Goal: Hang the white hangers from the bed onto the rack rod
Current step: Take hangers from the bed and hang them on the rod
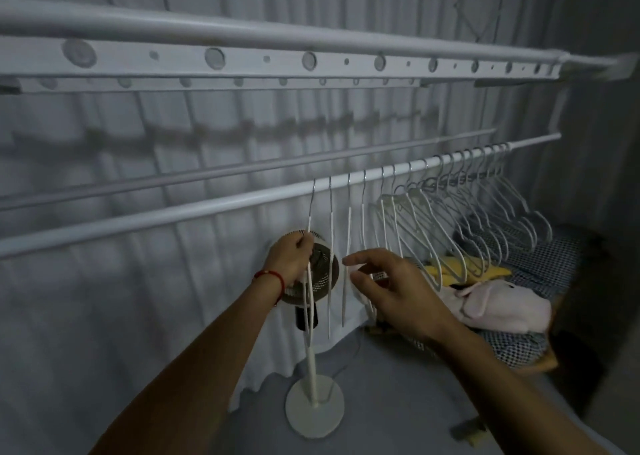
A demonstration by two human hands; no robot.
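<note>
From the head camera, a white rack rod (207,207) runs from the left edge of the view up toward the right, with a thinner rod (242,169) behind it and a wider perforated rail (242,61) higher up. A row of white hangers (450,212) hangs by metal hooks along the right half of the rack rod, packed close near its right end and spaced wider toward the middle.

The left hand (291,259) is closed around the leftmost hanger (310,233), whose hook sits over the rack rod; the fingers wrap the thin white wire just below the neck. A red string bracelet (272,276) circles that wrist.

The right hand (388,286) is loosely open, fingers spread and curved, thumb below, holding nothing. Its fingertips (349,259) are near the lower parts of the next few hangers (348,233); whether they touch the wire cannot be told.

Behind the left hand stands a small round fan (322,271) on a thin white pole with a round base (315,408), resting on the grey surface at the bottom of the view. A pale curtain (104,299) fills the background.

At the right edge lies a bed with a checked cover (540,264), with a pink cloth (502,311) and something yellow (485,269) on it, under the crowded hangers
</note>
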